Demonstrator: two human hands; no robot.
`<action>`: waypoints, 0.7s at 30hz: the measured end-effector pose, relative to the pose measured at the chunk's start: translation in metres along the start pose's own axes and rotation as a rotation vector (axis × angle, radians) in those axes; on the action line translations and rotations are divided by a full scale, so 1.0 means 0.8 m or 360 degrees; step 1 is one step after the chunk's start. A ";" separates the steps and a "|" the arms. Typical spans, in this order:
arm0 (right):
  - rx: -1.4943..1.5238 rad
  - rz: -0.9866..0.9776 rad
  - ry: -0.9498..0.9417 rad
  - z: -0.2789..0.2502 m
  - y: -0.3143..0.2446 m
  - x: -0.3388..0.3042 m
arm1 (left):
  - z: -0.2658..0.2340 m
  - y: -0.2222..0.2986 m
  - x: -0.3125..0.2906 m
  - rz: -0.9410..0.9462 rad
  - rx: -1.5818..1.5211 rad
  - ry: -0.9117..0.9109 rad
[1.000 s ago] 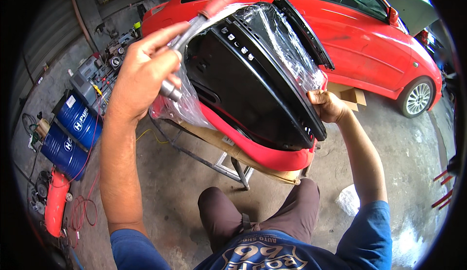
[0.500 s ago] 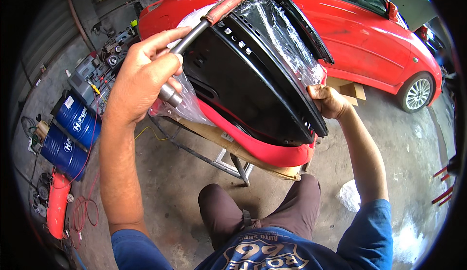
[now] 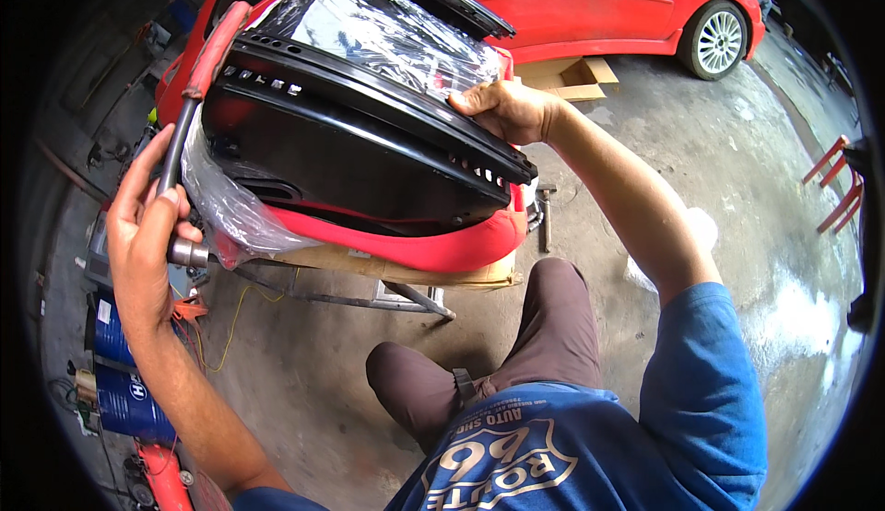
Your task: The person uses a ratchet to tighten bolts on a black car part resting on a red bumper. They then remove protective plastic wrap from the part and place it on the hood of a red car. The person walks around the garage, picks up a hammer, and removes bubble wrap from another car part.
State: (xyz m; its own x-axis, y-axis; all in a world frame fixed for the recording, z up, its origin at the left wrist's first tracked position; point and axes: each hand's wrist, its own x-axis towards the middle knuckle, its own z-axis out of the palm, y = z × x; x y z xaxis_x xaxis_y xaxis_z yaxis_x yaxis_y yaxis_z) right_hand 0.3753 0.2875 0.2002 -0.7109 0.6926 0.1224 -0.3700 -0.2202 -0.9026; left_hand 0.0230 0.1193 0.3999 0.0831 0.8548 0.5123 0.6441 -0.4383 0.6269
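A person's left hand (image 3: pixel 140 230) grasps a red-handled socket wrench (image 3: pixel 177 147) while the right hand (image 3: pixel 509 112), thumb on top, grips the edge of a black rail (image 3: pixel 383 93) on a red seat (image 3: pixel 438 251), which rests, partly wrapped in clear plastic (image 3: pixel 244 221), on a cardboard-topped metal stand (image 3: pixel 415 299); beyond are an open cardboard box (image 3: pixel 558 92) and a red car (image 3: pixel 599 4).

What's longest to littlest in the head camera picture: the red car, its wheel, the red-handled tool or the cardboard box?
1. Red car, partly hidden
2. Red-handled tool, much nearer the camera
3. Wheel and cardboard box: too alike to rank
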 end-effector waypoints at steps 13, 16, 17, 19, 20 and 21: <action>-0.0015 0.0102 -0.0175 0.002 -0.010 0.000 | 0.010 -0.080 -0.130 -0.0074 -0.0752 -0.0143; -0.0018 0.0112 -0.0241 0.001 -0.011 0.000 | 0.055 -0.102 -0.176 -0.0345 -0.1069 -0.0518; -0.0009 0.0118 -0.0238 0.001 -0.012 0.000 | 0.074 -0.106 -0.186 -0.0386 -0.1118 -0.0714; 0.0010 0.0111 -0.0211 0.001 -0.012 -0.001 | 0.130 -0.106 -0.209 -0.0794 -0.1024 -0.0869; 0.0018 0.0093 -0.0189 0.001 -0.012 -0.001 | 0.163 -0.105 -0.215 -0.0877 -0.1079 -0.1009; 0.0048 0.0069 -0.0226 0.001 -0.012 -0.001 | 0.197 -0.102 -0.216 -0.0950 -0.1163 -0.1118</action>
State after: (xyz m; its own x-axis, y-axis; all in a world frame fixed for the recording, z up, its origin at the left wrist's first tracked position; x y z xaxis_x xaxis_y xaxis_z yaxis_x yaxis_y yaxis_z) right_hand 0.3791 0.2885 0.2090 -0.8032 0.5785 0.1423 -0.3532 -0.2701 -0.8957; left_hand 0.0757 0.0510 0.1675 0.4638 0.8440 -0.2695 0.1525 0.2237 0.9627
